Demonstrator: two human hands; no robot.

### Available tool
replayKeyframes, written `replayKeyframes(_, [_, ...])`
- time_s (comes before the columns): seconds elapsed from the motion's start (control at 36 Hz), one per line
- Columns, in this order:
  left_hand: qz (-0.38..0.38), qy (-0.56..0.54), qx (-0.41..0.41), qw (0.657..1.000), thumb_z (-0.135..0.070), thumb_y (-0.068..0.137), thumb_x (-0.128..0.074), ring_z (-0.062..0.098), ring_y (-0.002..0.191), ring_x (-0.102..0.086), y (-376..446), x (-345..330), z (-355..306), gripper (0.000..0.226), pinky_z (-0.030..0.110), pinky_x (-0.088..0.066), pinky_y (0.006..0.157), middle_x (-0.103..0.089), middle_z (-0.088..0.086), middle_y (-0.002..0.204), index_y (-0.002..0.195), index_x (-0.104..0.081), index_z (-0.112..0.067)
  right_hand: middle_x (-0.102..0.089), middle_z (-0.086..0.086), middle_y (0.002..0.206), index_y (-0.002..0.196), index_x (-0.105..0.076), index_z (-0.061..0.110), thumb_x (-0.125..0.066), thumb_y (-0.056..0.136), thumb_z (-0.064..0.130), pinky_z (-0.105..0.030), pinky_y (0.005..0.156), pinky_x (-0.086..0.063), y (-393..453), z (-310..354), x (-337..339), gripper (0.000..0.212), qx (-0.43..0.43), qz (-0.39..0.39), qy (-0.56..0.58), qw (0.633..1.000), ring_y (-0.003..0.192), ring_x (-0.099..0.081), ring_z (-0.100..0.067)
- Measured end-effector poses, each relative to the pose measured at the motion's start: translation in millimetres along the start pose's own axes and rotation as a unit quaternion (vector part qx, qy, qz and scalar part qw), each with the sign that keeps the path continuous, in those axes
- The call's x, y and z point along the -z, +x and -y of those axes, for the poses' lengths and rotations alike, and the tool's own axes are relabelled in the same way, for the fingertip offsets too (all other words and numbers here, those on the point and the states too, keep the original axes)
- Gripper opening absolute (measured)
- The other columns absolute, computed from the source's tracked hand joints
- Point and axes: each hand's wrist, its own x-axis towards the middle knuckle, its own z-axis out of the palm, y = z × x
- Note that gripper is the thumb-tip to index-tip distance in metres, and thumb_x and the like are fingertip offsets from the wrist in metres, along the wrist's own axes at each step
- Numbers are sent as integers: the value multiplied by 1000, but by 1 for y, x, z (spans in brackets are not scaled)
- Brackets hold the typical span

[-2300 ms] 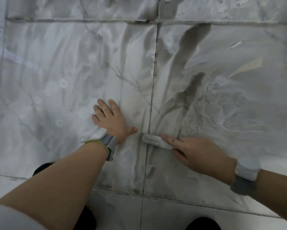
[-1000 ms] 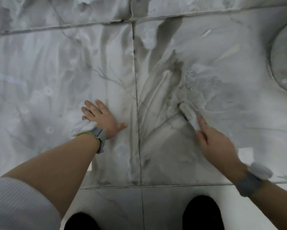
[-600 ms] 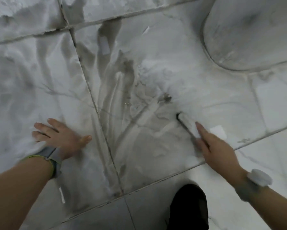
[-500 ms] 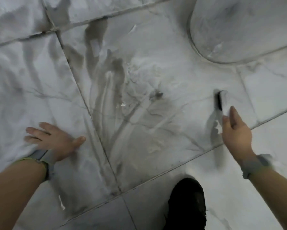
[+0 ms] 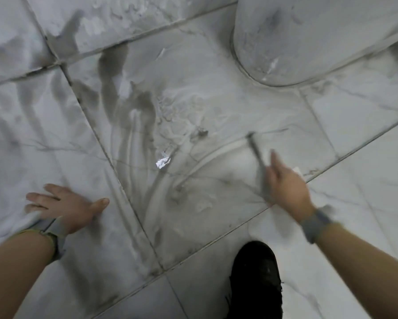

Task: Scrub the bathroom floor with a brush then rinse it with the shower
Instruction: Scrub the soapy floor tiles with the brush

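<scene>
Nearest, at 6 o'clock: a black shoe [image 5: 255,279] planted on a pale tile just this side of a grout line.

At 8 o'clock, the left hand [image 5: 64,207] lies flat on the floor [image 5: 216,107], fingers spread wide, thumb pointing toward 3 o'clock, holding nothing. A grey wristband [image 5: 55,231] with a yellow-green edge sits on that wrist.

At 3 o'clock, the right hand [image 5: 287,187] is closed around the handle of the brush [image 5: 256,150], index finger stretched along it. The brush is motion-blurred; its head points toward 11 o'clock from the hand, low over the tile. Whether the bristles touch the surface cannot be told. A grey band [image 5: 315,223] is on the right wrist, also blurred.

Centre: the large marble-look tile is coated in pale soapy film, with dark streaks fanning outward from about 6 o'clock of the tile toward 12. A small shiny scrap [image 5: 163,161] lies among the streaks, left of the brush and well apart from it. A small dark speck [image 5: 201,132] sits just beyond.

Farthest, at 1 o'clock: the rounded base of a white fixture [image 5: 308,38] meets the floor, smeared with film.
</scene>
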Motion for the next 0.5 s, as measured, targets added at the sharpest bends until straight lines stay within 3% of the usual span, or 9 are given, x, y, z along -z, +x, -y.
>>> replayKeyframes(0.06, [0, -9, 1, 1000, -69, 73, -78, 48, 153, 8, 0, -1, 0, 144, 61, -3, 123, 20, 28, 165, 159, 17, -4, -59, -28, 133, 154, -35, 25, -39, 106, 38, -47, 96, -44, 33, -36, 26, 51, -112, -29, 20, 993, 119, -57, -47])
replayKeyframes(0.14, [-8, -15, 2, 1000, -67, 73, -79, 47, 153, 8, 2, -1, 2, 143, 61, -2, 123, 20, 27, 165, 159, 17, -5, -61, -27, 127, 131, -49, 21, -33, 89, 54, -48, 96, -45, 62, -58, 48, 56, -212, -58, 53, 974, 112, -59, -47])
replayKeyframes(0.19, [-4, -10, 2, 1000, -67, 74, -79, 46, 153, 7, 1, -1, 1, 143, 60, -3, 123, 20, 28, 165, 159, 17, -4, -63, -27, 122, 132, -50, 23, -30, 81, 59, -47, 95, -47, 62, -48, 44, 66, -206, -61, 66, 974, 110, -61, -46])
replayKeyframes(0.22, [-2, -7, 0, 1000, -68, 74, -79, 46, 153, 6, 2, 0, 1, 143, 60, -3, 123, 19, 28, 165, 159, 17, -4, -64, -27, 122, 142, -47, 27, -33, 89, 56, -47, 95, -48, 54, -34, 37, 62, -182, -50, 60, 980, 111, -61, -46])
replayKeyframes(0.28, [2, -5, -2, 1000, -70, 71, -79, 46, 154, 7, 5, 0, 2, 146, 60, -3, 123, 20, 28, 165, 159, 17, -5, -66, -27, 117, 156, -32, 34, -39, 103, 43, -46, 91, -48, 32, -3, 21, 55, -80, -2, 32, 996, 108, -63, -45])
replayKeyframes(0.36, [10, 2, -2, 1000, -73, 69, -79, 46, 154, 7, 9, 0, 5, 148, 60, -3, 124, 21, 28, 164, 159, 18, -5, -68, -24, 103, 159, -25, 37, -39, 104, 40, -45, 83, -48, 13, 8, 13, 56, 52, 55, -28, 997, 99, -65, -41])
replayKeyframes(0.44, [12, 6, -8, 1000, -73, 68, -79, 47, 153, 6, 12, -1, 6, 150, 59, -2, 124, 22, 28, 164, 159, 18, -5, -63, -26, 129, 155, -36, 32, -41, 105, 41, -45, 97, -46, 46, -27, 33, 51, -32, 2, -17, 999, 117, -60, -42])
replayKeyframes(0.5, [12, 5, -5, 1000, -73, 68, -79, 48, 153, 6, 13, -3, 6, 150, 59, -3, 124, 23, 28, 164, 158, 19, -5, -63, -26, 125, 132, -55, 25, -41, 95, 50, -47, 93, -48, 71, -49, 55, 46, -149, -25, 12, 988, 106, -62, -42])
